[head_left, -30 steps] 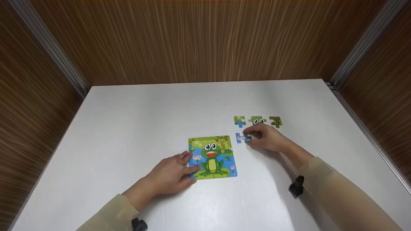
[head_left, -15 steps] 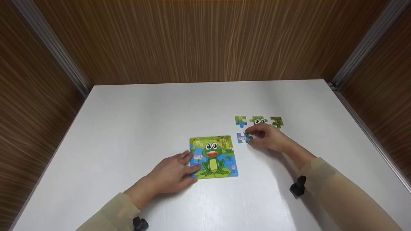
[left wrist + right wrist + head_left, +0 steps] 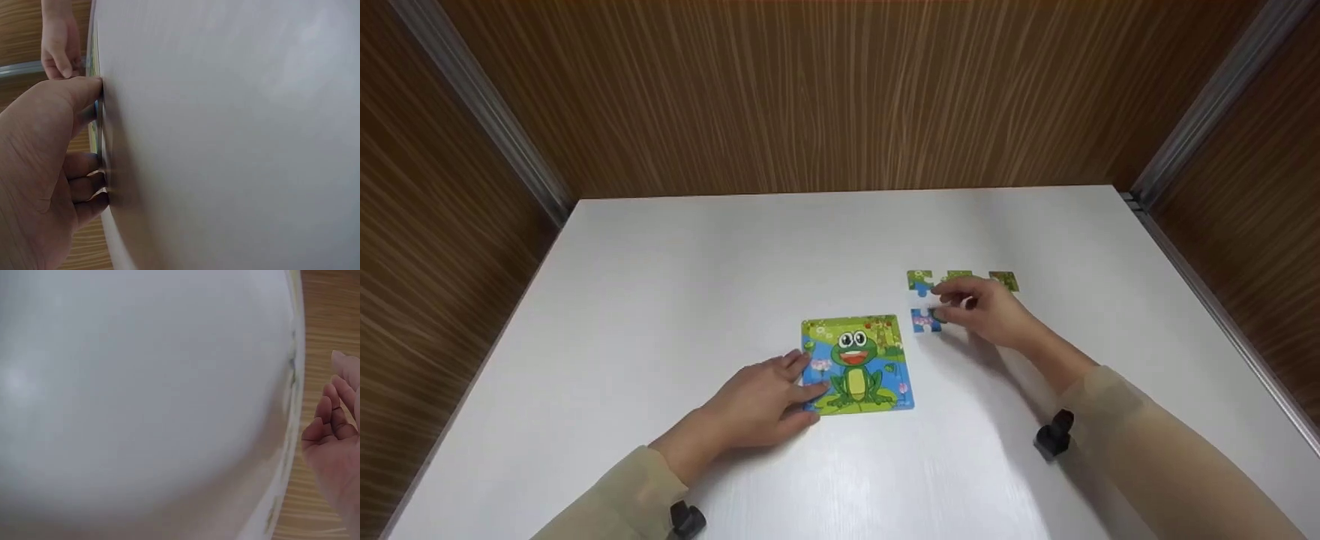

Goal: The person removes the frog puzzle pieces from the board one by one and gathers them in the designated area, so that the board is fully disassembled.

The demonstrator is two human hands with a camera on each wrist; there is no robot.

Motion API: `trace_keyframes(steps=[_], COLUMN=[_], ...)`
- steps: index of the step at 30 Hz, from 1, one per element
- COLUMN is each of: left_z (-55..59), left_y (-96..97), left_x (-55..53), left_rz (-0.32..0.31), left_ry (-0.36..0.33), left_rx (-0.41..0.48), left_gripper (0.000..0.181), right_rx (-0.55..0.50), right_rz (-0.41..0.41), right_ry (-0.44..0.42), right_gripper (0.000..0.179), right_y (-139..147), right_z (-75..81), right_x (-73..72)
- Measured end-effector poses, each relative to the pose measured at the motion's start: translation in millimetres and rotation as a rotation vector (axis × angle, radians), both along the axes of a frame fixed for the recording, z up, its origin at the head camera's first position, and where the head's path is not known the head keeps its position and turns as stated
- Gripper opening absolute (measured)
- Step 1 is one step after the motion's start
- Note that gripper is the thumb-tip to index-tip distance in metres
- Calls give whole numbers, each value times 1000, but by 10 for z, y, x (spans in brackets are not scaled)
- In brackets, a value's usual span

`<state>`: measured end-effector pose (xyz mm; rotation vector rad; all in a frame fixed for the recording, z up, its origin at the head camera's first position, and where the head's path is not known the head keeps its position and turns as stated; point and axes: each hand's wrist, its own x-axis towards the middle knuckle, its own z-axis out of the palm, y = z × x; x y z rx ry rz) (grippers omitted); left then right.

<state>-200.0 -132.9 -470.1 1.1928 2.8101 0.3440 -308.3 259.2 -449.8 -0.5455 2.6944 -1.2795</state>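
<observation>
Frog jigsaw board (image 3: 857, 365) lies flat between the hands, picture upright to the person, near square and with no clear long axis. Left hand (image 3: 761, 403) is the nearer: its fingers and thumb are spread, touching the board's left edge and near left corner, the index finger lying over the picture. Right hand (image 3: 990, 309) hovers above the loose pieces, fingers loosely bent, thumb and fingertips apart, nothing visible between them.

Governing relation: the loose pieces lie beyond the board and to its right, within the right hand's reach and well apart from the left. Lotus piece (image 3: 922, 321) sits just left of the right thumb; a dark green sliver (image 3: 939, 316) shows beside it, its remainder hidden. Blue-and-green piece (image 3: 919, 280) lies just past the right fingertips, green piece (image 3: 960, 273) behind the right fingers, partly covered, and brown-green piece (image 3: 1004, 279) beyond the right knuckles. Contact between right hand and any piece cannot be confirmed.

Surface: white bench (image 3: 660, 300), smooth, with a glare patch nearer the person than the board. Wood-grain panel (image 3: 840, 97) stands beyond both hands; similar panels flank them.
</observation>
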Motion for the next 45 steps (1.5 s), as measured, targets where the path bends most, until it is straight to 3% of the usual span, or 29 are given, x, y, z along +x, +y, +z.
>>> trace_keyframes(steps=[8, 16, 26, 33, 38, 45], left_z=[12, 15, 57, 71, 74, 74], left_y=[1, 19, 50, 33, 28, 25], left_x=[-34, -60, -34, -10, -2, 14], left_rz=[19, 16, 21, 11, 7, 15], left_ry=[-2, -8, -25, -19, -15, -27], left_rx=[-8, -18, -3, -3, 0, -1], left_gripper=[48, 48, 47, 47, 47, 48], right_rx=[-55, -34, 60, 99, 145, 186], right_rz=[179, 312, 284, 296, 325, 340], right_ry=[45, -18, -61, -76, -42, -62], right_gripper=[33, 33, 35, 52, 56, 58], right_y=[-468, -846, -917, -934, -955, -970], right_z=[169, 97, -43, -32, -31, -22], right_x=[158, 258, 251, 301, 322, 351])
